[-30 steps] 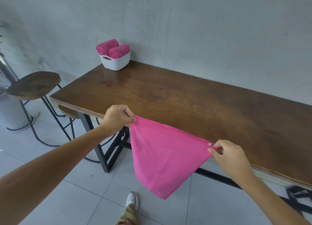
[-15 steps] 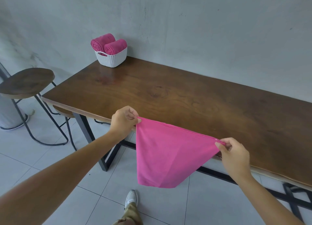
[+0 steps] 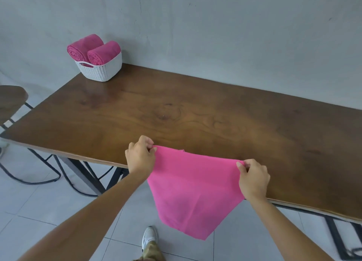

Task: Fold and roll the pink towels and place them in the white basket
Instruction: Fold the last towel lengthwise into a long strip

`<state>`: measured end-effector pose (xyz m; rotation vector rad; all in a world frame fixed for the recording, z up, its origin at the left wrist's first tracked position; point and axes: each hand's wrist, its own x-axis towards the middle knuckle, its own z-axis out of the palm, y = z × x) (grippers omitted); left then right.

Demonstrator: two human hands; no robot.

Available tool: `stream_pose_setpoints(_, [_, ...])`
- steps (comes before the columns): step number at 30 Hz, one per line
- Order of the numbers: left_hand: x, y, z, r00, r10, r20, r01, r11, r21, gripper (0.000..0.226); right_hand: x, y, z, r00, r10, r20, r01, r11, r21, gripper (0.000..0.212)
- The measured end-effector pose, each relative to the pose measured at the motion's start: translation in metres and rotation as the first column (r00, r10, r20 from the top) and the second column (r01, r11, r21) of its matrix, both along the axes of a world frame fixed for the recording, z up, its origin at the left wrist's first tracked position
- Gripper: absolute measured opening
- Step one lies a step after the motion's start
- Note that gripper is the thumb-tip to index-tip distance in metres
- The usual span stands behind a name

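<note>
A pink towel (image 3: 193,190) hangs folded over the near edge of the brown wooden table (image 3: 195,116), its lower point dangling toward the floor. My left hand (image 3: 140,156) pinches its upper left corner just above the tabletop. My right hand (image 3: 253,179) pinches the upper right corner near the table's front edge. At the far left corner stands the white basket (image 3: 101,70), holding two rolled pink towels (image 3: 94,49).
A grey wall runs behind the table. A round wooden stool (image 3: 10,102) with black metal legs stands at the left. Black table legs (image 3: 84,174) cross below the edge. My white shoe (image 3: 149,239) is on the grey tiled floor.
Both hands have carried the towel forward, so its top edge now lies over the table's near edge. The hands have drawn closer together, and the view has moved nearer the table.
</note>
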<state>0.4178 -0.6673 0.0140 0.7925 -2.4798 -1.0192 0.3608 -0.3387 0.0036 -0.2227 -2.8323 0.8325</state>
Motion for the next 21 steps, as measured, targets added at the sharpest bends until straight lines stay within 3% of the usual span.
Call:
stream_pose_setpoints(11, [-0.091,-0.027,-0.005,0.995,-0.1,-0.004,0.1,0.994,-0.038,0.01,-0.076,-0.019,-0.006,0.999,-0.034,-0.03,0.037,0.996,0.087,0.014])
stream_pose_setpoints(21, [-0.183,-0.053,-0.007,0.977,-0.215,-0.004,0.214,0.975,-0.062,0.014,-0.167,-0.029,0.023,0.945,-0.155,0.288,0.133,0.987,0.095,0.017])
